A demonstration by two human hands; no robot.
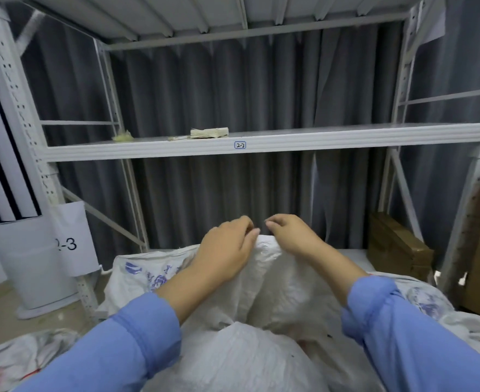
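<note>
A large white woven sack [272, 292] with blue print lies in front of me on the lowest shelf of a white metal rack. Its gathered top stands up between my hands. My left hand [227, 250] grips the left side of the sack's top, fingers curled over the fabric. My right hand [292, 236] pinches the right side of the top with curled fingers. Both sleeves are blue.
The middle shelf [346, 137], labelled 2-2, holds a small stack of paper tags [209, 132] and a yellowish scrap [122, 136]. Brown cardboard boxes [397, 247] sit at the right. A white standing unit [12, 193] is at the left. More white sacks [21, 360] lie on the floor.
</note>
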